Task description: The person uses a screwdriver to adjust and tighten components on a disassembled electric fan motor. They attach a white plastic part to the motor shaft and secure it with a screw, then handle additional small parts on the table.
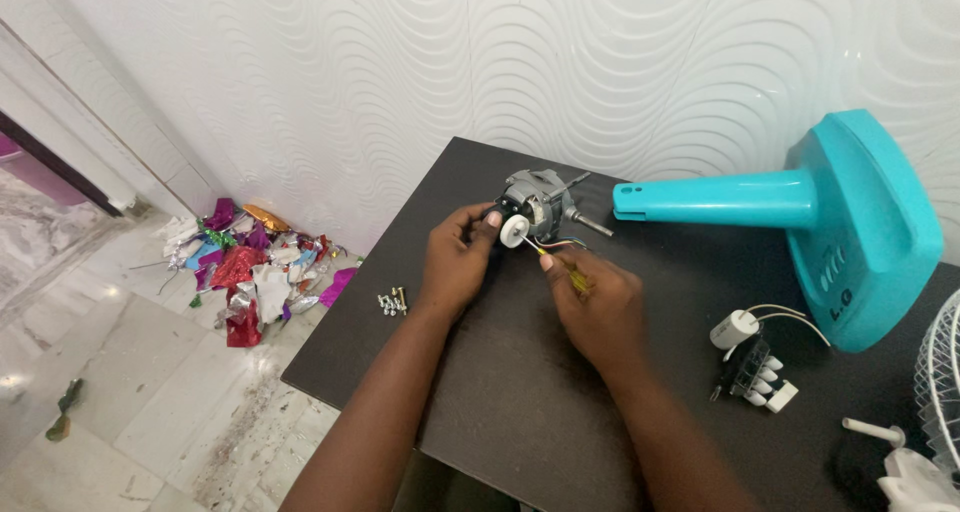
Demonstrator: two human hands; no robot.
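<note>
A grey fan motor (pixel 538 200) with a metal shaft lies on the dark table (pixel 520 412), near its far edge. My left hand (pixel 455 262) grips the motor's near end beside a white round part. In my right hand (pixel 598 307) is a yellow-handled screwdriver (pixel 568 272), its tip pointing at the motor where thin coloured wires come out.
A few loose screws (pixel 392 301) lie near the table's left edge. A teal fan stand (pixel 800 222) lies on the right. A white capacitor and black switch block (pixel 755 367) sit to the right, and a white fan guard (pixel 940 382) is at the far right. Crumpled foil wrappers (pixel 250 267) litter the floor.
</note>
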